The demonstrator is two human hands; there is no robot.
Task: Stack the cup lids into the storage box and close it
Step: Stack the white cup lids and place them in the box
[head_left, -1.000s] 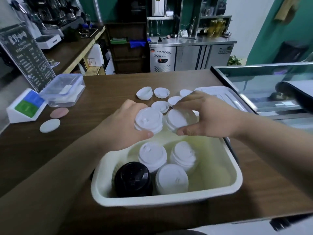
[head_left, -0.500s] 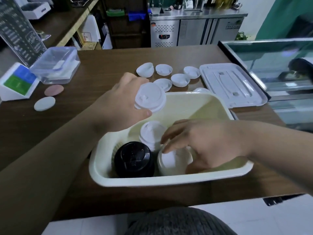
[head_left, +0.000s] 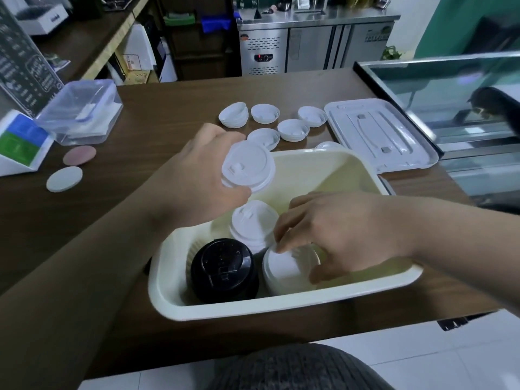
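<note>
Looking down at a brown bench [head_left: 168,108], we saw at far left a blue and green sign card [head_left: 19,142], a clear plastic tub [head_left: 81,111], a pink disc [head_left: 79,155] and a white disc [head_left: 64,179], none of them part of the job.

Moving right, our left hand [head_left: 202,175] hung over the far left part of the cream storage box [head_left: 253,308], fingers and thumb curled round a short stack of white cup lids [head_left: 247,170], held tilted and clear of the box. It had stayed up there for the last second, so this stack was not yet stored.

Inside the box, at the near left, stood a black lid stack [head_left: 223,267], with a white lid stack [head_left: 253,223] behind it.

Further right, our right hand [head_left: 346,229] had changed most. A second before, it held its own lids up beside the left hand. Now it was down inside the box, fingers curled over the near white stack [head_left: 284,268], fingertips on its top edge. We judged those lids were just being seated there, though the hand hid whether they had nested.

Beyond the box, loose white lids [head_left: 264,114] lay on the bench, and at far right the box lid [head_left: 380,133] lay flat, apart from the box, so closing looked some way off.
</note>
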